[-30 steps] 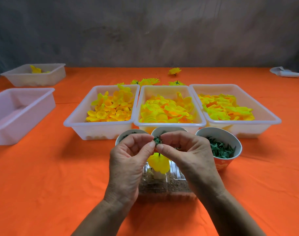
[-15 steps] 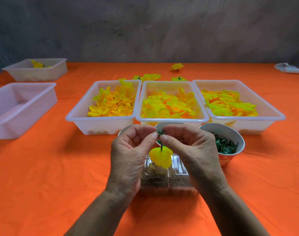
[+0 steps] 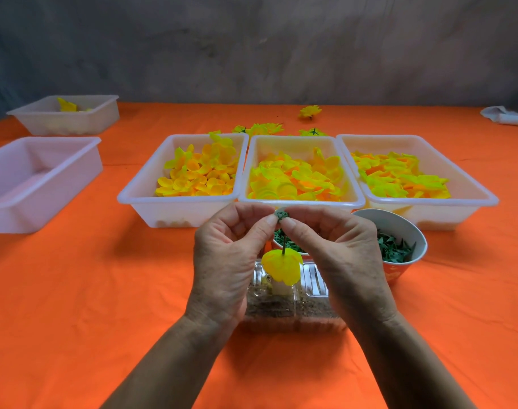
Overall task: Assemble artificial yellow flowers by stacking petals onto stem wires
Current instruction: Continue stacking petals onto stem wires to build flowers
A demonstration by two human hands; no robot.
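holding: left hand (image 3: 228, 255) and right hand (image 3: 334, 255) both pinch green calyx piece (image 3: 281, 216) atop stem wire (image 3: 284, 245).
done: yellow petals (image 3: 281, 268) stacked on wire, above clear container (image 3: 310, 305).
left: calyx not yet seated; petal trays (image 3: 302, 199) full.

Both hands, the left hand (image 3: 231, 261) and right hand (image 3: 337, 261), meet above a clear box (image 3: 293, 314), hemmed in ahead by three white trays (image 3: 181, 211) set edge to edge across the bench (image 3: 74, 320). A bowl of green pieces (image 3: 399, 246) stands just right of the right hand, with another bowl (image 3: 284, 246) behind the fingers. Open orange cloth lies to either side near the person. Farther left two more trays (image 3: 39, 184) stand apart with a lane between them and the filled trays. Loose flowers (image 3: 260, 129) lie behind the row.
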